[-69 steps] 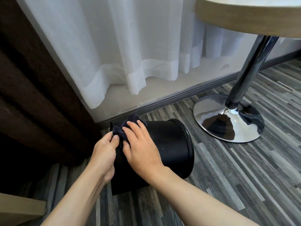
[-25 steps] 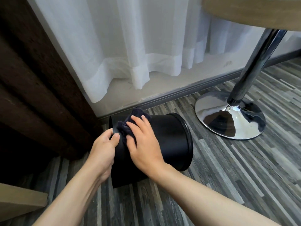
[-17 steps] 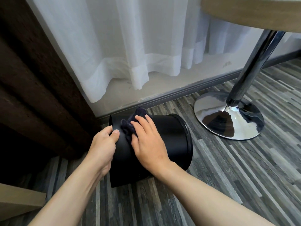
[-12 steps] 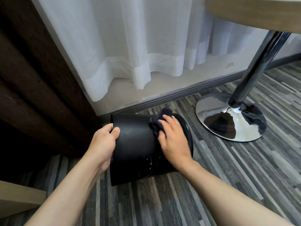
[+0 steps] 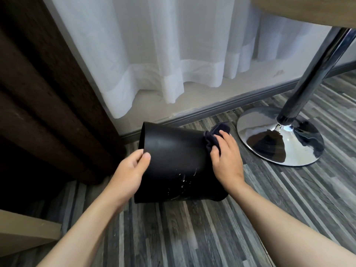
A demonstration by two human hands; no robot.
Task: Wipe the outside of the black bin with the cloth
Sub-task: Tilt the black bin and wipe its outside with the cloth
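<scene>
The black bin (image 5: pixel 173 157) lies on its side on the striped wood floor, base to the left, open end to the right. White specks mark its lower wall. My left hand (image 5: pixel 131 170) grips the base edge, thumb on the wall. At the right end, my right hand (image 5: pixel 226 158) presses a dark bunched cloth (image 5: pixel 214 134) against the bin's rim. The rim itself is hidden behind that hand and the cloth.
A chrome table base (image 5: pixel 281 139) and its pole (image 5: pixel 312 74) stand just right of the bin, under a wooden tabletop (image 5: pixel 308 10). White sheer curtain (image 5: pixel 173 54) hangs behind, a dark brown curtain (image 5: pixel 44 83) at left. A pale board (image 5: pixel 25 234) lies at lower left.
My right hand slid the cloth along the bin's wall from the base end to the rim end. The left hand kept its hold on the base edge.
</scene>
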